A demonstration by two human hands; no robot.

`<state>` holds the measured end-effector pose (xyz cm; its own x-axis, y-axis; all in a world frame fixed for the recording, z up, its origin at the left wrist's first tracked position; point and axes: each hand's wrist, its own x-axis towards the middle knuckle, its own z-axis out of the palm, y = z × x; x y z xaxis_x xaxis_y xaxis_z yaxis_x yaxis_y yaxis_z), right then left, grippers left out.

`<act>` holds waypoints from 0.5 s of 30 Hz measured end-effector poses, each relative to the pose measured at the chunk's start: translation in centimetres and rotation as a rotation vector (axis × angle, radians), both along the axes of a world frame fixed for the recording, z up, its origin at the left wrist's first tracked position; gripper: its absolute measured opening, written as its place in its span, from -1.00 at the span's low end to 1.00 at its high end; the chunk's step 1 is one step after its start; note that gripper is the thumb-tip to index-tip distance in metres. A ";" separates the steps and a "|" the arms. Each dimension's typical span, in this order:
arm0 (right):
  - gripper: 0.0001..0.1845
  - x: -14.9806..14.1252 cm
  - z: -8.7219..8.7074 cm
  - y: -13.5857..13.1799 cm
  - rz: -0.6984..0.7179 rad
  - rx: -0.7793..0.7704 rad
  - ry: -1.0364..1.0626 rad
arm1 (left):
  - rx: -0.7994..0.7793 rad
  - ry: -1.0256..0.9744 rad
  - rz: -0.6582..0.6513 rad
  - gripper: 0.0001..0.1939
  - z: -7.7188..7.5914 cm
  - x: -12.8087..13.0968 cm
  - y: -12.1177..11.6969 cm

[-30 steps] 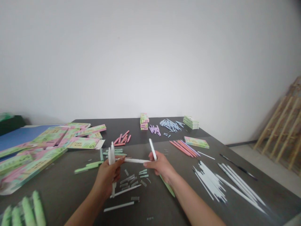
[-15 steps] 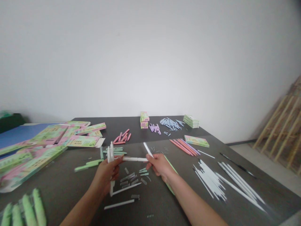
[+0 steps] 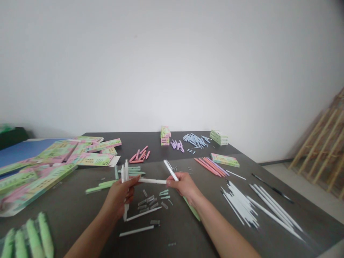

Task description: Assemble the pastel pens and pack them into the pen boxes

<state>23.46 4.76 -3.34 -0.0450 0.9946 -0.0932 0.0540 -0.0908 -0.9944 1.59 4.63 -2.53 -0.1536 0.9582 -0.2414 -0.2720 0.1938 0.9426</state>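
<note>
My left hand (image 3: 120, 195) is closed around several upright white pen barrels (image 3: 125, 172). Its thumb and fingertips also pinch one end of a level white pen (image 3: 152, 181). At that pen's other end, my right hand (image 3: 184, 184) is closed with its thumb and fingers. A further white stick-like pen part (image 3: 170, 169) rises slanted from the right hand. Under the hands lie clear plastic caps (image 3: 150, 200), small green tips (image 3: 164, 194) and two loose white sticks (image 3: 137, 231). Part of a green barrel (image 3: 192, 209) shows beneath my right wrist.
Printed cartons (image 3: 57, 152) cover the left side. Pink (image 3: 139, 154), purple (image 3: 177, 145) and blue pen parts (image 3: 196, 140) lie farther back. White refills (image 3: 238, 204) and orange barrels (image 3: 209, 167) lie right. Thick fuzzy green sticks (image 3: 32, 238) lie front left.
The slanted white part in my right hand now shows as two strips side by side. Both hands have shifted only slightly, still joined by the level white pen.
</note>
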 end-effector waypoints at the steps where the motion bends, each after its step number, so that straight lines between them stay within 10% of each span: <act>1: -0.80 0.0 0.0 0.1 -0.014 0.020 -0.003 | -0.001 0.006 0.010 -0.69 0.1 0.1 0.0; 15: -0.89 0.9 -1.5 1.5 -0.068 0.164 -0.162 | 0.015 0.247 0.095 -0.51 0.2 -1.7 0.7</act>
